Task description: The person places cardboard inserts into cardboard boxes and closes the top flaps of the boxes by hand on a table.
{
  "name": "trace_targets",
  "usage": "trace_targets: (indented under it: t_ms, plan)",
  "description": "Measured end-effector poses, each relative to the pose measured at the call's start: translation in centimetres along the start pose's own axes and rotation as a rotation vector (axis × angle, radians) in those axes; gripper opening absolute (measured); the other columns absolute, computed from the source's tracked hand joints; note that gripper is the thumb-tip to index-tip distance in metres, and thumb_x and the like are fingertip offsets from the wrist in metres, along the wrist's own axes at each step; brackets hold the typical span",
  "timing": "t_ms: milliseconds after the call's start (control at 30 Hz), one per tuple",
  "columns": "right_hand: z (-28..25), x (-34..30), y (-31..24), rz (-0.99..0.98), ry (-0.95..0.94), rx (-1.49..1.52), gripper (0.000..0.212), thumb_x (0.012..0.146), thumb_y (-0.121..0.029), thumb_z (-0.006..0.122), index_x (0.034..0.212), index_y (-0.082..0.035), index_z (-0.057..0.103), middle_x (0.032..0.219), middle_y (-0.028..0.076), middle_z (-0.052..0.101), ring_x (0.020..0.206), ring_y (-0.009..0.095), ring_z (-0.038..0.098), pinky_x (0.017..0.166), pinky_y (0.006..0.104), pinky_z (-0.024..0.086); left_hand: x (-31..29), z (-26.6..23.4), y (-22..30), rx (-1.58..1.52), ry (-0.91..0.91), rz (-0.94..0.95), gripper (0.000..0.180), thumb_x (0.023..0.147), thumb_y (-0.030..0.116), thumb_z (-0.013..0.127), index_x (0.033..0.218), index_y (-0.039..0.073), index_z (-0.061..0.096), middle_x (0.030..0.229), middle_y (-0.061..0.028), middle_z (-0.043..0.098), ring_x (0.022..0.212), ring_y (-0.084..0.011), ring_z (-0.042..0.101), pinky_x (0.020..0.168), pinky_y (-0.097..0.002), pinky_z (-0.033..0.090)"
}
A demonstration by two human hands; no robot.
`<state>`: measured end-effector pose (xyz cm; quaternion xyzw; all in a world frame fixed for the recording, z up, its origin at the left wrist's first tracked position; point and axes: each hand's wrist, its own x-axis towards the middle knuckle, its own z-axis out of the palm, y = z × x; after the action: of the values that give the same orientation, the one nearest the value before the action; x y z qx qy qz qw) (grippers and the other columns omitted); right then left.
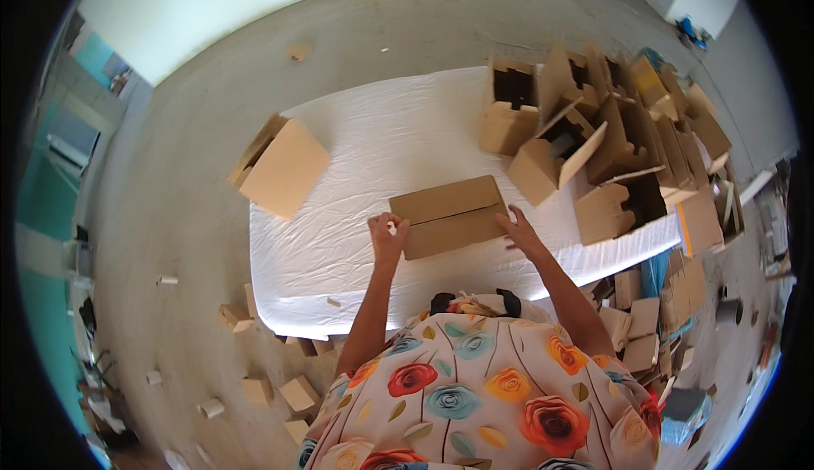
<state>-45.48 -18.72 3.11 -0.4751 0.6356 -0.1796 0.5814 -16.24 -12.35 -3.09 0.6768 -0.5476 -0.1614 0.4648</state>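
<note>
A closed brown cardboard box (454, 234) lies on the white-covered table in front of me, a seam running along its top. At its left end, my left hand (389, 236) is closed with the fingers curled, and a small whitish spot shows between them that I cannot make out. My right hand (522, 234) is at the box's right end, fingers apart and thumb up near the edge. Whether the right fingertips touch the cardboard is hard to tell.
Several open cardboard boxes (623, 144) crowd the table's right side. Another box (288, 169) stands tilted at the far left corner of the white sheet (373, 131). Cardboard pieces (301, 394) and small rolls (211, 407) lie on the floor, with more cardboard (642, 322) heaped at right.
</note>
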Motion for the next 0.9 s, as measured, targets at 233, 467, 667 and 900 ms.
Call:
trace_targets:
  t_ms: [233,467,667,900]
  plan:
    - [3.1,1.4,-0.6,-0.196,-0.272,0.174,0.055,0.087,-0.035,0.048,0.133,-0.01,0.03,0.114,0.008,0.051,0.094,0.017,0.055,0.076,0.0291,0.05,-1.6,-2.6,1.9,-0.956,-0.091,-0.717,0.067,0.083,0.011,0.052,0.139,0.014,0.015,0.13,-0.0117,0.035,0.114,-0.023,0.039,0.092,-0.0319,0.036]
    - [17.7,3.9,-6.5,-0.337,-0.588,0.088,0.053,0.085,-0.024,0.052,0.131,-0.008,0.033,0.113,0.009,0.051,0.095,0.016,0.053,0.074,0.0285,0.049,-5.4,-14.4,-5.0,-0.819,0.271,-0.804,0.061,0.083,0.012,0.048,0.137,0.014,0.02,0.13,-0.0091,0.038,0.115,-0.0225,0.041,0.094,-0.0364,0.038]
    - [30.9,4.6,-12.7,-0.398,-0.82,0.009,0.052,0.083,-0.019,0.055,0.13,-0.006,0.036,0.103,0.011,0.052,0.089,0.015,0.052,0.074,0.0261,0.047,-3.4,-26.7,-9.5,-0.583,0.478,-0.731,0.062,0.083,0.016,0.05,0.136,0.005,0.021,0.131,-0.0115,0.037,0.116,-0.0206,0.039,0.098,-0.0307,0.029]
    - [31.2,3.9,-12.9,-0.55,-0.659,-0.242,0.055,0.081,-0.024,0.057,0.127,-0.002,0.037,0.121,0.018,0.047,0.107,0.027,0.048,0.091,0.0358,0.039,-3.1,-28.3,-18.3,-0.202,0.577,-0.816,0.055,0.085,0.027,0.051,0.131,0.003,0.033,0.127,-0.0152,0.041,0.111,-0.0234,0.044,0.092,-0.0313,0.035]
